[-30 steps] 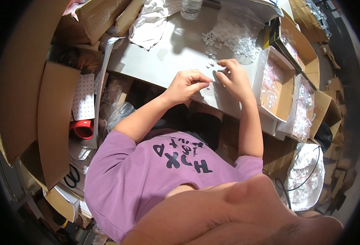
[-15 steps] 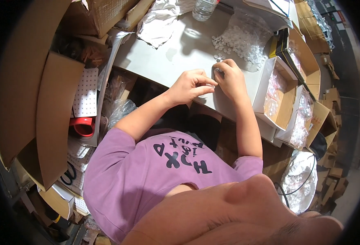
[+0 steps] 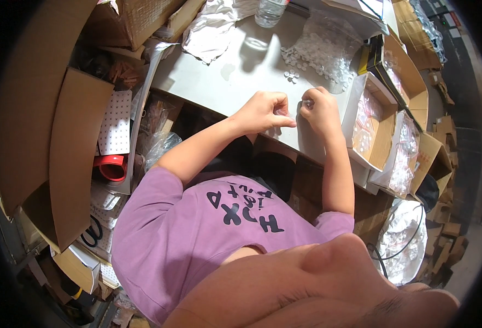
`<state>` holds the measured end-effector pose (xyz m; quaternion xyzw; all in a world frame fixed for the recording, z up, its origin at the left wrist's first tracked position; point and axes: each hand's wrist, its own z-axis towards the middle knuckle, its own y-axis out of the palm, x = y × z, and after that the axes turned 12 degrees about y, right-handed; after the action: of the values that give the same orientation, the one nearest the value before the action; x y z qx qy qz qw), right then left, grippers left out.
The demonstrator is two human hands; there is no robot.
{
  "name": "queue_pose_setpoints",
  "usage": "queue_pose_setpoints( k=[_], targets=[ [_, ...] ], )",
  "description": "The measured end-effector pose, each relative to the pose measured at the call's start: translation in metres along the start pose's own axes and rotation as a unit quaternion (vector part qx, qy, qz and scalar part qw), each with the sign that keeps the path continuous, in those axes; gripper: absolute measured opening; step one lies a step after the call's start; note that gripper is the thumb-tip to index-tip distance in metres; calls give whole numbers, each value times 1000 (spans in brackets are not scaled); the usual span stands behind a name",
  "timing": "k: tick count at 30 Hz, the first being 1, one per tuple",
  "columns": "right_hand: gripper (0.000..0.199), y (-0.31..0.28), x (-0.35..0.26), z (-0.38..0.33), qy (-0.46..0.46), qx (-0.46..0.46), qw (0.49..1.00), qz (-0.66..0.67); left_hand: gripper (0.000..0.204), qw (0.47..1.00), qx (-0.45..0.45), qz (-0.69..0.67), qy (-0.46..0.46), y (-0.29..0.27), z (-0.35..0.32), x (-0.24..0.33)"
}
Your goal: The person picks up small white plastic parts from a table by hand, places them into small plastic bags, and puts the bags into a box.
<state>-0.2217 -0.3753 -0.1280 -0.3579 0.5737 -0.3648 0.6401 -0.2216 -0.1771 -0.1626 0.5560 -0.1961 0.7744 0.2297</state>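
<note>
Your left hand point(image 3: 263, 111) and right hand point(image 3: 320, 109) are drawn in close over the near part of the white table point(image 3: 219, 82), both curled tight with fingertips pinched. Between them sits something small and clear, most likely a little transparent bag or piece point(image 3: 301, 104); it is too small to say exactly what, or which hand carries most of it. By the look of it you are in the middle of the fine part of the job: closing, filling or fitting one small item held between both sets of fingertips.

The next move probably calls for a steady pinch and very little travel, since the item is light and slippery-looking and would be easy to drop.

Just beyond your right hand lie scattered small white parts point(image 3: 293, 75), and past them a clear plastic bag point(image 3: 328, 52) heaped with more. A clear bottle point(image 3: 268, 11) stands farther out, well beyond your left hand. To the right of your right hand, an open cardboard box point(image 3: 372, 123) of filled packets sits touching the table's side, with another box point(image 3: 407, 156) just beyond it.

The table's near edge runs right under your wrists. Open room is mostly beyond your left hand, on the bare table top.
</note>
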Motion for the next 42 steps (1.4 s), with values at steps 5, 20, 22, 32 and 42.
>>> queue_pose_setpoints(
  k=[5,20,22,32,42],
  targets=[
    [14,-13,6,-3,65,-9,993,98,25,999,-6,26,-31,12,10,6],
    [13,-27,-16,-16,-20,-122,928,351,18,998,42,-40,20,30,22,-11],
    [16,-23,-4,-12,17,-68,945,320,18,996,-1,4,-93,24,23,9],
    [16,2,4,-4,1,43,990,136,29,997,15,-14,-74,20,19,0],
    [19,-34,-22,-28,-105,-84,967,218,39,983,-36,-180,-14,22,17,-1]
  ],
)
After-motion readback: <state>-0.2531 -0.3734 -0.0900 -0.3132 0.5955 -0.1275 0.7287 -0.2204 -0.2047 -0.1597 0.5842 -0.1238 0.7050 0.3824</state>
